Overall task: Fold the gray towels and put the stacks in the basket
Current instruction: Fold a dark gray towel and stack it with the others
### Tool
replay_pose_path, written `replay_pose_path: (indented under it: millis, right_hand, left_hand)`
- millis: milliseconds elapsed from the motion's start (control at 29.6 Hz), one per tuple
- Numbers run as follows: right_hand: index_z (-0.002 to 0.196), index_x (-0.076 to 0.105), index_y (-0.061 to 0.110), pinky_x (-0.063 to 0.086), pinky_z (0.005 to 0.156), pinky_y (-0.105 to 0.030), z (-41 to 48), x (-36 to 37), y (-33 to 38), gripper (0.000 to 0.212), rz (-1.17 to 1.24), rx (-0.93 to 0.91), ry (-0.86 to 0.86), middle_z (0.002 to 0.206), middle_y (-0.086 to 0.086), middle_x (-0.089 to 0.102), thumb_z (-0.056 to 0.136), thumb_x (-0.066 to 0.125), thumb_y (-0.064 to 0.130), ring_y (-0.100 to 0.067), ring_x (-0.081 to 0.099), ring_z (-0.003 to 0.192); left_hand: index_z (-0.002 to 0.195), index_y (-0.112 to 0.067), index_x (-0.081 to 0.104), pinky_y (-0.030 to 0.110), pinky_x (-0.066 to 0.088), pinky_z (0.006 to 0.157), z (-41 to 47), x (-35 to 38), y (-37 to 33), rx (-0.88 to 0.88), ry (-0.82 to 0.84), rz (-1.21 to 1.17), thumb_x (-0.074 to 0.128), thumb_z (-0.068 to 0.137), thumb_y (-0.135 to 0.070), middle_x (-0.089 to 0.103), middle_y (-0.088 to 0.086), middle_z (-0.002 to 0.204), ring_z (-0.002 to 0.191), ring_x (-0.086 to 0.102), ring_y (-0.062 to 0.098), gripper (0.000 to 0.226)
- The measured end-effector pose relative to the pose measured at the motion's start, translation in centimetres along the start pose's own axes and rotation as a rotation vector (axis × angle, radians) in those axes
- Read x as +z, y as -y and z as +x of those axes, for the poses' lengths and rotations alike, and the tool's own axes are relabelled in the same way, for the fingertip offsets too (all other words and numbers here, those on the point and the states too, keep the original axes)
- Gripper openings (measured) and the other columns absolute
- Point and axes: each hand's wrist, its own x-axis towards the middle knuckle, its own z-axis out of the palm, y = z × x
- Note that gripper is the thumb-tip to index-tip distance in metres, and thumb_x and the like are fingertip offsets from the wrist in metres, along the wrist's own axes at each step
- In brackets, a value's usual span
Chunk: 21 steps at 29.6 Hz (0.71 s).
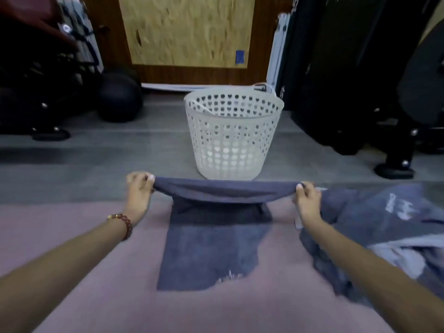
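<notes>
Head view: left hand (138, 188) and right hand (307, 198) are each pinching a far corner of the gray towel (211, 239), lifting its far edge taut at frame centre while the near part is lying flat on the pink mat (96, 272). Unfolded gray towel pile (384, 227) is sitting at right, touching the right forearm. White perforated basket (231, 131) is standing upright just beyond, upper centre, looking empty. Risk: near right edge is looking ragged or bunched, so corners may be landing misaligned; a pinch slipping would be dropping the fold crooked.
</notes>
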Motion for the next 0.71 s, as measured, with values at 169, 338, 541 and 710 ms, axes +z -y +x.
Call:
replay_pose_path:
  millis: [169,338,541,710]
  right_hand:
    - [0.072,0.048,0.018,0.039,0.062,-0.028,-8.7,-0.8,-10.9,0.031,0.027,0.298,0.214,0.058,-0.002,0.052,0.098,0.040,0.003,0.001,0.050,0.048]
    - [0.085,0.053,0.012,0.053,0.069,-0.034,-11.9,-0.9,-13.9,0.024,0.231,0.783,0.388,0.092,-0.010,0.057,0.099,0.041,0.027,-0.024,0.058,0.080]
    - [0.101,0.055,0.007,0.052,0.068,-0.024,-11.8,2.1,-13.2,0.017,0.414,0.883,0.358,0.099,-0.004,0.058,0.092,0.058,0.021,-0.017,0.059,0.086]
    - [0.092,0.057,0.011,0.046,0.071,-0.027,-12.1,5.9,-11.8,0.016,0.281,0.901,0.530,0.087,-0.002,0.057,0.085,0.068,0.020,-0.015,0.054,0.075]
  left_hand:
    - [0.072,-0.030,0.050,0.036,0.045,0.069,-10.8,1.2,10.2,-0.134,0.188,0.114,0.042,0.083,-0.048,0.041,0.002,0.073,0.084,0.046,0.027,0.022]
    - [0.067,-0.012,0.046,0.014,0.044,0.045,-15.5,2.2,13.0,-0.487,0.252,-0.006,0.047,0.097,-0.005,0.047,0.007,0.065,0.043,0.050,0.000,0.030]
    - [0.086,-0.012,0.041,0.034,0.043,0.077,-18.2,5.1,12.6,-0.640,0.049,0.068,0.071,0.083,-0.015,0.046,0.007,0.088,0.082,0.044,0.021,0.030]
    - [0.106,0.005,0.052,0.035,0.049,0.081,-17.4,6.2,12.8,-0.772,0.072,-0.022,0.077,0.074,-0.007,0.058,0.016,0.102,0.094,0.059,0.028,0.042]
